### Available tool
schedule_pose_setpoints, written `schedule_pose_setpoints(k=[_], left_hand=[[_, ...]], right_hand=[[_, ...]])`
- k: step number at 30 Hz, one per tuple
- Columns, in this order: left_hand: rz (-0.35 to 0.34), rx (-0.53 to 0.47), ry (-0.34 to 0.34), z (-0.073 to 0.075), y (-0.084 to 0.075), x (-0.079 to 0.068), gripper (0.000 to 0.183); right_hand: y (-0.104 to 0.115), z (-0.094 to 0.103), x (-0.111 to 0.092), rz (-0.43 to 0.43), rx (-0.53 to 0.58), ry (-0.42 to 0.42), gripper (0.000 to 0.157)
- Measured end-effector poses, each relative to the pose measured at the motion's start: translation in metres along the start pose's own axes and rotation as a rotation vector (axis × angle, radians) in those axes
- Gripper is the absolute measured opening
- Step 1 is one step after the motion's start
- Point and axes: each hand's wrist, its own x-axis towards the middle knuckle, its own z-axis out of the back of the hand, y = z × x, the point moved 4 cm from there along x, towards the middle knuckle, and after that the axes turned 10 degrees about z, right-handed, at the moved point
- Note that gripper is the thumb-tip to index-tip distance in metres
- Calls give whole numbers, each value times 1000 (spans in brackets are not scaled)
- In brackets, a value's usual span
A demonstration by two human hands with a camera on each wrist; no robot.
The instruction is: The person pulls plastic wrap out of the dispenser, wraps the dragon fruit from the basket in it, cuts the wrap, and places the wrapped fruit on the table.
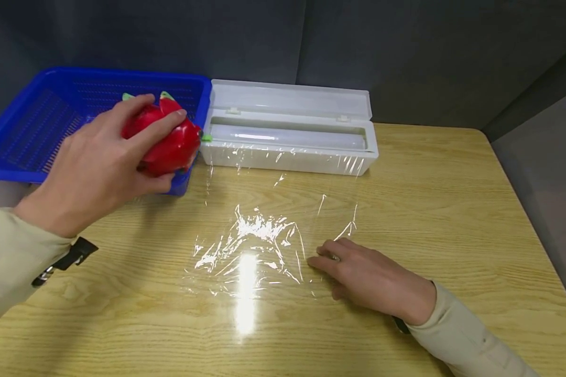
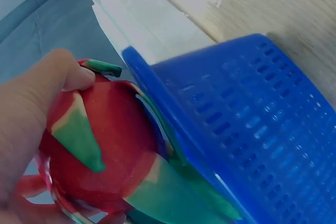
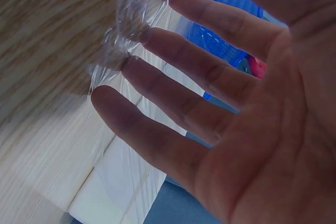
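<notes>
My left hand [image 1: 101,154] grips a red dragon fruit [image 1: 170,144] with green-tipped scales, held above the right side of a blue basket [image 1: 137,73]. In the left wrist view the fruit [image 2: 118,129] is close beside the basket's rim [image 2: 168,111]. A clear sheet of plastic wrap [image 1: 264,230] runs from the roll [image 1: 287,137] in a white dispenser box [image 1: 287,159] forward over the table, its near part crinkled. At the sheet's right edge is my right hand [image 1: 368,272]; in the right wrist view its loosely extended fingers [image 3: 157,140] touch the film [image 3: 142,9].
The basket stands at the back left, right up against the dispenser box. The box's lid [image 1: 292,99] is raised at the back. Behind both hangs a dark grey partition [image 1: 405,57]. Wooden table surface [image 1: 453,209] extends to the right.
</notes>
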Motion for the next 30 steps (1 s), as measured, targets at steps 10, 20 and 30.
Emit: schedule_pose_setpoints(k=[10, 20, 30], left_hand=[[-70, 20, -42, 8, -24, -4, 91], [-152, 89, -103, 15, -48, -7, 83], [-224, 124, -210, 19, -72, -4, 80]], right_hand=[[1, 0, 2, 7, -5, -7, 64], [1, 0, 3, -1, 19, 1, 64], [1, 0, 6, 2, 27, 8, 62]])
